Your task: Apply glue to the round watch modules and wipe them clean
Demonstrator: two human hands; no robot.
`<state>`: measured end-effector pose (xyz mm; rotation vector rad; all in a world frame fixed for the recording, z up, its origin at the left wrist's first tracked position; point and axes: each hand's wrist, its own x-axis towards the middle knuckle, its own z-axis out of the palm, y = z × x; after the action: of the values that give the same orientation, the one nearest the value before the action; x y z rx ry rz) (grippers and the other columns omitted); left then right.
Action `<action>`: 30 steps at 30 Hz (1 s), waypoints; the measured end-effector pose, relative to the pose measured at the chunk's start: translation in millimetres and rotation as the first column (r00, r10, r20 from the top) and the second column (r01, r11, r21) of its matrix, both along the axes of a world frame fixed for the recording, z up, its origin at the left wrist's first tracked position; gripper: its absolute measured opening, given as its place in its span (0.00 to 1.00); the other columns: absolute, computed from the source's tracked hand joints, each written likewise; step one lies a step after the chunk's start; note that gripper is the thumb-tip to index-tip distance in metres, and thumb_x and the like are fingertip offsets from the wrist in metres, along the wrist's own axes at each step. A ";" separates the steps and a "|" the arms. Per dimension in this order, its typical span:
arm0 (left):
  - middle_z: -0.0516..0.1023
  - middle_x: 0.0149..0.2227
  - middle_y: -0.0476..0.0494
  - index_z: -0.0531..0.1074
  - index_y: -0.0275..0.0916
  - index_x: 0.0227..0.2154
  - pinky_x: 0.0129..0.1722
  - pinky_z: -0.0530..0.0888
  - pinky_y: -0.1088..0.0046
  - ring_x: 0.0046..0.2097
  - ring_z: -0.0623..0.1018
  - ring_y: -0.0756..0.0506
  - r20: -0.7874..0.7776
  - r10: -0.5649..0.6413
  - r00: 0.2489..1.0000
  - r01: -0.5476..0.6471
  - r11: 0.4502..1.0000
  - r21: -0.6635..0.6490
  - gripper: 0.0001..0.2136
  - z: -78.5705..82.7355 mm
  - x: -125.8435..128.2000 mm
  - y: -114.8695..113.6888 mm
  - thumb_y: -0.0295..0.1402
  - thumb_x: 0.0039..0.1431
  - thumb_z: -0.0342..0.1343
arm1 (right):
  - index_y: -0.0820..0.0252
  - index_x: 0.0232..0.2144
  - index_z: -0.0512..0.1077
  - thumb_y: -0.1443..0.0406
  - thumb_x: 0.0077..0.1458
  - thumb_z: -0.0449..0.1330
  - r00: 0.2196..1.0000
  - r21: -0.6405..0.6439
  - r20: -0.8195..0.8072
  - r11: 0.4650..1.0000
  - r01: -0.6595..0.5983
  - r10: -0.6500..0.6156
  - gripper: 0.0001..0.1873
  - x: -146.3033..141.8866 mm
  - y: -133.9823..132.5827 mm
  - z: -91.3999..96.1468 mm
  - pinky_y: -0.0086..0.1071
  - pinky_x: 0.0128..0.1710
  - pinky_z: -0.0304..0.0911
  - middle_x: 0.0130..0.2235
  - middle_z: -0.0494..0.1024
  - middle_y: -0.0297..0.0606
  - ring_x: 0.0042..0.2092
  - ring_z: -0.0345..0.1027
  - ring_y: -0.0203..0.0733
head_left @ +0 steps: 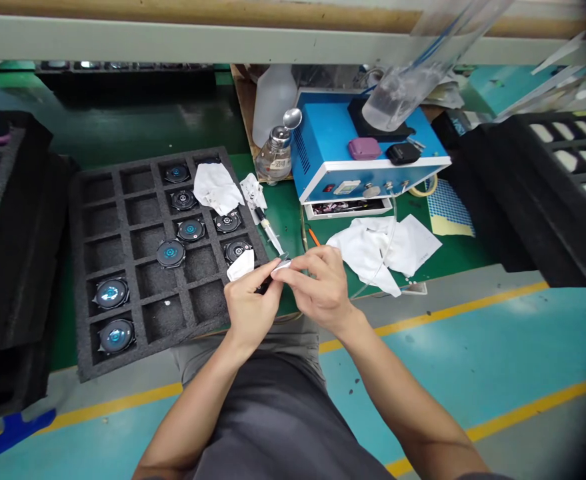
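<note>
My left hand (pixel 251 312) is clenched round a small dark piece (pixel 265 287), with most of it hidden by my fingers; my right hand (pixel 319 288) pinches a pale folded wipe (pixel 281 265) against the end of that piece; both hands are grasping, held together over the near right corner of the foam tray (pixel 77 267); a small white wipe (pixel 241 265) sits on that corner, just beside my left fingers; the tray holds eight round black units (pixel 171 253) with blue centres, each in its own cell; a larger white wipe (pixel 216 188) lies across its far right cells; a syringe (pixel 270 230) lies just off the tray's right edge, on the green bench mat (pixel 283 220); a crumpled white cloth (pixel 383 247) lies right of my hands; beyond are a pump bottle (pixel 275 159), a plastic jug (pixel 273 103) and a blue bench unit (pixel 367 175); black foam trays (pixel 523 200) are stacked at the right, more (pixel 17 233) at the left.
</note>
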<state>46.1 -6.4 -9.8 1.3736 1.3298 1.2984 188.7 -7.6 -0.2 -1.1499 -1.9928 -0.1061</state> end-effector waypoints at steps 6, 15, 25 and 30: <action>0.87 0.37 0.44 0.85 0.39 0.39 0.43 0.83 0.66 0.38 0.85 0.43 0.332 -0.046 0.942 0.118 0.973 -0.200 0.11 11.2 -4.8 5.8 0.30 0.50 0.69 | 0.48 0.37 0.81 0.66 0.64 0.59 0.977 -0.053 0.014 0.975 0.214 -0.214 0.10 29.5 19.5 -4.5 0.42 0.40 0.58 0.32 0.77 0.36 0.39 0.64 0.44; 0.86 0.37 0.44 0.84 0.37 0.38 0.43 0.82 0.68 0.37 0.85 0.44 0.381 -0.049 0.923 0.136 0.969 -0.205 0.12 14.2 -3.3 6.9 0.29 0.49 0.69 | 0.51 0.40 0.77 0.70 0.63 0.60 0.996 -0.012 0.029 0.996 0.087 -0.087 0.09 -0.4 0.9 18.7 0.40 0.39 0.60 0.33 0.78 0.36 0.39 0.65 0.43; 0.86 0.37 0.44 0.84 0.37 0.38 0.43 0.82 0.69 0.38 0.85 0.44 0.393 0.017 0.920 0.057 0.983 -0.175 0.11 14.6 -0.8 6.5 0.27 0.49 0.69 | 0.52 0.39 0.76 0.73 0.61 0.59 0.977 0.040 0.005 0.976 0.213 -0.213 0.11 -21.2 7.0 1.5 0.41 0.40 0.56 0.33 0.78 0.36 0.38 0.63 0.44; 0.87 0.38 0.44 0.84 0.37 0.39 0.44 0.82 0.71 0.38 0.85 0.46 0.415 0.063 0.908 -0.008 0.991 -0.133 0.11 12.4 -0.9 3.8 0.26 0.49 0.69 | 0.53 0.39 0.77 0.72 0.61 0.59 0.948 0.063 -0.039 0.946 0.318 -0.316 0.10 -35.9 0.3 2.4 0.40 0.40 0.55 0.32 0.78 0.36 0.37 0.65 0.43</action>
<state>45.2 -2.6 2.6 0.9173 1.1206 1.4104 152.8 -7.3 2.1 -1.4118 -1.7508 -0.3195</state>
